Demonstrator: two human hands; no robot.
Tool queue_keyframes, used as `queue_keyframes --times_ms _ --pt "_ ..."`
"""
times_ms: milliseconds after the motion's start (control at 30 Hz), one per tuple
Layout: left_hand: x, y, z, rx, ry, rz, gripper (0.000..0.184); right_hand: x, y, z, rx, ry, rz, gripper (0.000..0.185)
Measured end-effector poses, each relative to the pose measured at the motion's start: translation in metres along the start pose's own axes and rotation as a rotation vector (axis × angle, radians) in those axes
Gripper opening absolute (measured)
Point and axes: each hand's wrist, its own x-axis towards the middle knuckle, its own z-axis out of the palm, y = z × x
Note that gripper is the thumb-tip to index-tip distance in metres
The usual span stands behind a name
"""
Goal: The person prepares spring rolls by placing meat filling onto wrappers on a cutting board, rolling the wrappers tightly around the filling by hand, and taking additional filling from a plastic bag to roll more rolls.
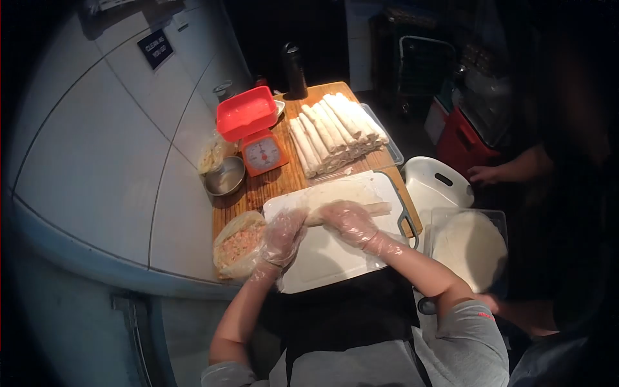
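Note:
Both my hands wear clear plastic gloves and work over a white cutting board [322, 264]. Between them lies a pale wrapper [348, 190], its near edge rolled into a spring roll [314, 218]. My left hand [284, 237] is closed on the roll's left end, fingers curled. My right hand [350, 222] grips the roll farther right, where a flat end of wrapper [379, 208] sticks out past it. The filling inside is hidden. Beside my left hand sits a plastic bag of pinkish minced filling [240, 246].
Finished rolls [335, 132] are stacked on a tray behind the board. An orange scale [263, 153] with a red pan, a metal bowl [227, 177] and a black bottle [294, 71] stand around. At right are round wrappers [469, 251], a white stool [438, 184] and another person's hand [485, 175].

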Motion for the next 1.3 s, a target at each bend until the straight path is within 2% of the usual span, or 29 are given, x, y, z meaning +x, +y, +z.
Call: queue_keyframes --times_ms 67,100,200,300,400,433,533,567,767,867,967,1067,1167,1267,1300 --pt "-0.001 -0.002 0.001 0.060 -0.089 -0.067 0.046 -0.008 0.012 0.004 0.023 0.102 -0.025 0.020" --pt "0.001 -0.003 0.001 0.089 -0.134 -0.097 0.051 -0.010 0.010 0.001 0.047 0.034 0.049 0.025" --pt "0.005 -0.007 0.003 0.112 -0.249 -0.122 0.065 -0.012 0.014 0.004 -0.036 0.045 -0.015 0.026" --pt "0.015 -0.008 0.001 0.144 -0.350 -0.232 0.070 -0.012 0.010 -0.001 -0.070 0.029 -0.026 0.029" --pt "0.014 0.008 -0.002 0.202 -0.206 -0.256 0.071 -0.020 0.007 -0.021 -0.135 0.197 -0.102 0.032" --pt "0.013 0.018 0.002 0.466 -0.238 -0.146 0.070 -0.024 0.011 -0.027 -0.159 0.161 -0.060 0.032" --pt "0.008 0.028 0.015 0.123 -0.228 0.069 0.067 -0.042 0.021 -0.035 -0.190 0.043 0.047 0.032" --pt "0.009 0.025 0.025 0.140 -0.183 0.079 0.063 -0.041 0.027 -0.036 -0.184 0.014 0.056 0.032" --pt "0.045 0.011 0.026 0.280 -0.294 0.055 0.045 -0.018 0.054 -0.050 -0.040 -0.214 -0.012 0.028" --pt "0.041 0.005 0.028 0.188 -0.190 0.127 0.035 -0.014 0.048 -0.064 0.013 -0.317 0.020 0.027" --pt "0.040 0.011 0.020 0.063 -0.201 0.050 0.033 -0.017 0.047 -0.061 0.027 -0.313 0.028 0.027" --pt "0.042 0.012 0.023 0.287 -0.252 0.096 0.037 -0.026 0.061 -0.045 0.023 -0.241 0.033 0.026" --pt "0.038 0.011 0.041 0.169 -0.074 0.216 0.047 -0.020 0.066 -0.044 -0.067 -0.165 0.033 0.028" --pt "0.022 0.043 0.046 0.117 -0.130 0.147 0.054 -0.015 0.048 -0.047 -0.222 -0.126 0.024 0.031" --pt "0.024 0.044 0.042 0.043 -0.212 0.060 0.056 -0.015 0.036 -0.047 -0.243 -0.108 0.010 0.032"
